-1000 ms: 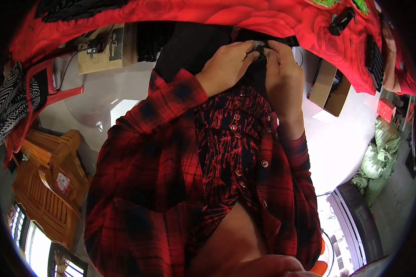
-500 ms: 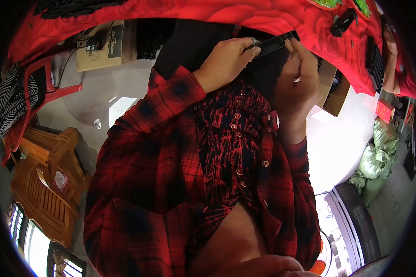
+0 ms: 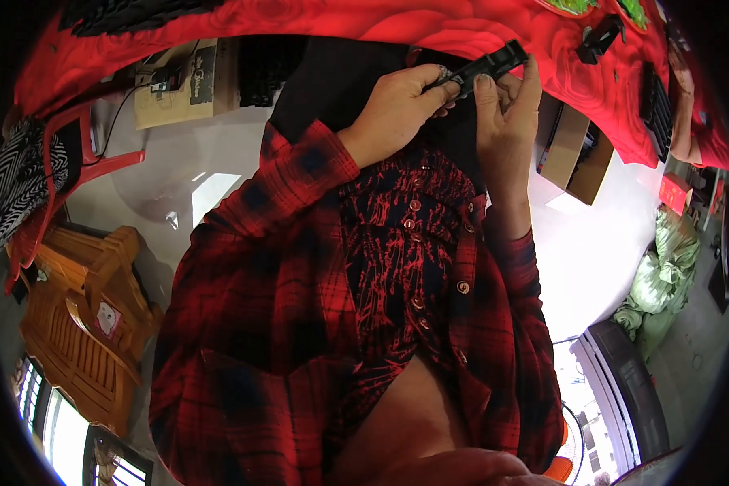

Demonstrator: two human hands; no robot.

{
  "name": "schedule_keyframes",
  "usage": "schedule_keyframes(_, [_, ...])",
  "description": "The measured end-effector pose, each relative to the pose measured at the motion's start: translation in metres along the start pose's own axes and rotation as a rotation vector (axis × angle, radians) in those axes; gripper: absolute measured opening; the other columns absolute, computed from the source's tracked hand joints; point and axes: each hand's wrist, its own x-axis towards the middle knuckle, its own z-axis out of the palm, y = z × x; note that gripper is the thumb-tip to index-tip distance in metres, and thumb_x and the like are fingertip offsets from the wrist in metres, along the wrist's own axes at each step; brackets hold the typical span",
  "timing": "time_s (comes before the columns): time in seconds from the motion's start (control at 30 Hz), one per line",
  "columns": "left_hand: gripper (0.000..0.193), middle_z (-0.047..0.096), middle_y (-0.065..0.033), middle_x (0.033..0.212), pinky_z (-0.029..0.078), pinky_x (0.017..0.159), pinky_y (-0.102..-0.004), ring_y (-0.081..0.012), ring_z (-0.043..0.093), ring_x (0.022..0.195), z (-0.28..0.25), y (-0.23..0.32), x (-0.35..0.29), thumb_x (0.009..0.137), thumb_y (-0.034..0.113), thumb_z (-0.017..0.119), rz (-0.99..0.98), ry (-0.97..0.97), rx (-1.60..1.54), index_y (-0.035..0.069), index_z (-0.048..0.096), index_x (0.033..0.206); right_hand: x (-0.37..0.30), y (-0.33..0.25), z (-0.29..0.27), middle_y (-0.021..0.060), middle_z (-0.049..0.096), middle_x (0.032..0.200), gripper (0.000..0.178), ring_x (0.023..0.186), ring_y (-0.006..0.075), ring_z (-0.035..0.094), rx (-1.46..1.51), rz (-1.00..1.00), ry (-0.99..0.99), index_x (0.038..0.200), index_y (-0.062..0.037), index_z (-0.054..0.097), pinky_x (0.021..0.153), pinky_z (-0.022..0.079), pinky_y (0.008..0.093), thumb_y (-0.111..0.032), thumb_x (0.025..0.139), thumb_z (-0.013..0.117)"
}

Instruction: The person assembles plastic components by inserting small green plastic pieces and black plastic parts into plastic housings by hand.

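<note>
Between my two hands, just over the near edge of the red-covered table (image 3: 332,23), is a long narrow black plastic piece (image 3: 491,68) with ridges or slots along it. My left hand (image 3: 402,108) pinches its lower left end between thumb and fingers. Around the right end, my right hand (image 3: 506,113) closes with the thumb on the near side and a finger at the tip. What exactly the piece is, I cannot make out. A similar black piece (image 3: 600,39) stands on the cloth to the right.
Black parts (image 3: 121,14) are heaped at the far left of the table; more black strips (image 3: 656,109) lie at its right, by another person's arm (image 3: 685,121). Cardboard boxes (image 3: 577,154) stand below the table. A red plastic chair (image 3: 97,166) and wooden chair (image 3: 81,324) are at left.
The black piece has turned so its ridged side shows, and its right end is slightly higher. My right hand has shifted left, its thumb now on the piece.
</note>
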Motion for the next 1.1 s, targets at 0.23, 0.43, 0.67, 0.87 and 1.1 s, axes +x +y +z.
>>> schedule_keyframes(0.23, [0.02, 0.068, 0.0001, 0.087, 0.05, 0.071, -0.0229, -0.0049, 0.059, 0.079, 0.0, 0.003, -0.004, 0.101, 0.016, 0.061, 0.05, 0.033, -0.021, -0.002, 0.069, 0.103, 0.0, 0.002, 0.001, 0.0117, 0.061, 0.101, 0.065, 0.089, 0.017, 0.06, -0.04, -0.098, 0.055, 0.146, 0.009, 0.027, 0.083, 0.05, 0.029, 0.001, 0.093, 0.064])
schedule_keyframes(0.43, [0.018, 0.068, 0.0003, 0.087, 0.05, 0.07, -0.0222, -0.005, 0.059, 0.077, 0.002, 0.003, -0.009, 0.1, 0.016, 0.063, 0.069, 0.06, -0.021, -0.001, 0.069, 0.101, -0.007, -0.001, 0.001, 0.0095, 0.058, 0.107, 0.06, 0.095, 0.0124, 0.057, -0.059, -0.1, 0.066, 0.145, 0.0075, 0.028, 0.087, 0.047, 0.0251, 0.006, 0.094, 0.06])
schedule_keyframes(0.67, [0.017, 0.066, 0.0003, 0.087, 0.048, 0.068, -0.0213, -0.0049, 0.058, 0.075, 0.006, 0.008, -0.014, 0.1, 0.015, 0.062, -0.013, -0.001, -0.22, -0.001, 0.067, 0.104, -0.014, 0.007, 0.004, 0.01, 0.058, 0.103, 0.067, 0.09, 0.016, 0.058, -0.018, -0.14, 0.152, 0.144, 0.0088, 0.031, 0.083, 0.048, 0.0282, 0.003, 0.087, 0.067])
schedule_keyframes(0.87, [0.016, 0.064, 0.0011, 0.086, 0.049, 0.067, -0.0219, -0.0053, 0.058, 0.074, 0.012, 0.004, -0.005, 0.1, 0.015, 0.063, -0.035, -0.022, -0.221, -0.001, 0.066, 0.102, -0.006, -0.005, -0.004, 0.01, 0.058, 0.102, 0.067, 0.089, 0.0155, 0.057, -0.065, -0.061, 0.131, 0.145, 0.0093, 0.031, 0.082, 0.048, 0.0288, 0.001, 0.088, 0.066])
schedule_keyframes(1.1, [0.016, 0.065, 0.0001, 0.09, 0.05, 0.069, -0.0225, -0.0054, 0.059, 0.078, 0.005, 0.011, -0.012, 0.1, 0.014, 0.064, -0.011, 0.0, -0.241, -0.001, 0.066, 0.102, -0.01, -0.005, 0.003, 0.0103, 0.058, 0.101, 0.069, 0.089, 0.0152, 0.058, -0.072, -0.154, 0.147, 0.145, 0.0099, 0.029, 0.081, 0.049, 0.0283, 0.003, 0.086, 0.064])
